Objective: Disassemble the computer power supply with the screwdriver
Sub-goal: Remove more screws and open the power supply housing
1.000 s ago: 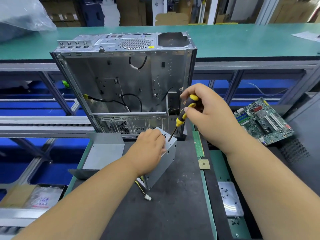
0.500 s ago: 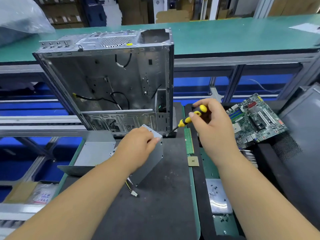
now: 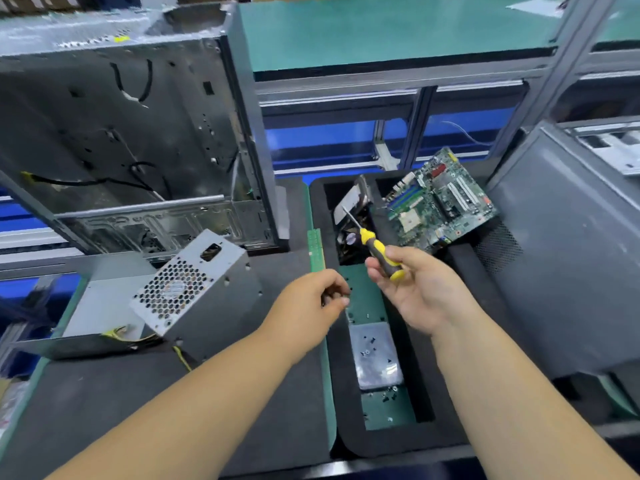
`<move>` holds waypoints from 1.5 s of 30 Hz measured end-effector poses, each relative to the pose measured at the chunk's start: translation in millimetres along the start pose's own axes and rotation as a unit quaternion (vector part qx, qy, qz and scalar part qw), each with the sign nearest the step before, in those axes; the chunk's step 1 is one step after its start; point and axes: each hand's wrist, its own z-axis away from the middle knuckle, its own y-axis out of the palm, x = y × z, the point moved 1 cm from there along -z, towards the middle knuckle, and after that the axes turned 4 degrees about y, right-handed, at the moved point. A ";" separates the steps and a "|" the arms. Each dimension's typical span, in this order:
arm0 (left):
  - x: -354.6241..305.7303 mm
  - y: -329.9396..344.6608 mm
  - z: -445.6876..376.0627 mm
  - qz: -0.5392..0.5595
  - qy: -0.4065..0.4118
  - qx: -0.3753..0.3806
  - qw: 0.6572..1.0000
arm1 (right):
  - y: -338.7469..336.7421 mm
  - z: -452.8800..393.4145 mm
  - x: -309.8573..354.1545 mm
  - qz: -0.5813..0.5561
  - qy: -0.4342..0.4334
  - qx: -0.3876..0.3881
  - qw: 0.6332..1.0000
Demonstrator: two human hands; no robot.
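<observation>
A grey metal power supply (image 3: 197,289) rests tilted on the dark mat, leaning on a metal cover at far left, its perforated fan grille facing up. It is likely heavy, rigid and sharp-edged; the solid side walls look the safest hold. Just right of it, the left hand (image 3: 311,306) hovers with fingertips pinched together, possibly on a screw, too small to tell. The right hand (image 3: 415,289) grips a yellow-and-black screwdriver (image 3: 375,249), tip up, above a tray (image 3: 381,410) of loose screws.
</observation>
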 end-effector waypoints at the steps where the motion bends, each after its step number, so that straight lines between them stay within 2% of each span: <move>1: 0.0 10.6 -2.6 0.004 -0.008 0.008 1.000 | -8.1 0.5 -1.6 0.026 0.005 -0.006 1.000; 8: 8.7 59.7 -16.0 -0.080 -0.053 0.079 0.992 | -54.4 -4.0 -7.6 0.220 -0.012 -0.035 0.975; 12: 15.1 59.6 -12.6 -0.116 -0.035 0.091 0.989 | -69.9 -13.2 -12.8 0.342 -0.027 -0.084 0.936; 14: 16.2 50.9 -9.8 -0.109 -0.025 0.074 0.991 | -77.2 -18.2 -14.8 0.431 -0.025 -0.116 0.895; 18: 16.8 25.8 -6.4 -0.119 -0.015 0.022 0.993 | -89.4 -23.7 -14.8 0.637 -0.002 -0.155 0.755; 20: 17.5 14.4 -4.8 -0.125 -0.010 -0.005 0.992 | -90.4 -25.7 -15.9 0.683 0.010 -0.159 0.713; 22: 18.3 5.6 -2.1 -0.122 -0.010 -0.024 0.992 | -89.8 -27.9 -17.1 0.705 0.020 -0.153 0.692; 30: 21.4 -8.0 7.5 -0.125 -0.016 -0.038 0.991 | -86.4 -34.0 -18.6 0.735 0.026 -0.160 0.658; 39: 12.9 -37.9 11.0 -0.173 0.010 -0.074 0.982 | -85.5 -35.4 -12.9 0.716 0.012 -0.171 0.677; 43: 14.9 -69.6 13.5 -0.220 0.010 -0.122 0.968 | -73.3 -42.5 -11.8 0.737 -0.033 -0.155 0.657; 45: 19.2 -85.8 16.5 -0.250 -0.003 -0.143 0.958 | -61.8 -47.6 -14.7 0.735 -0.055 -0.133 0.663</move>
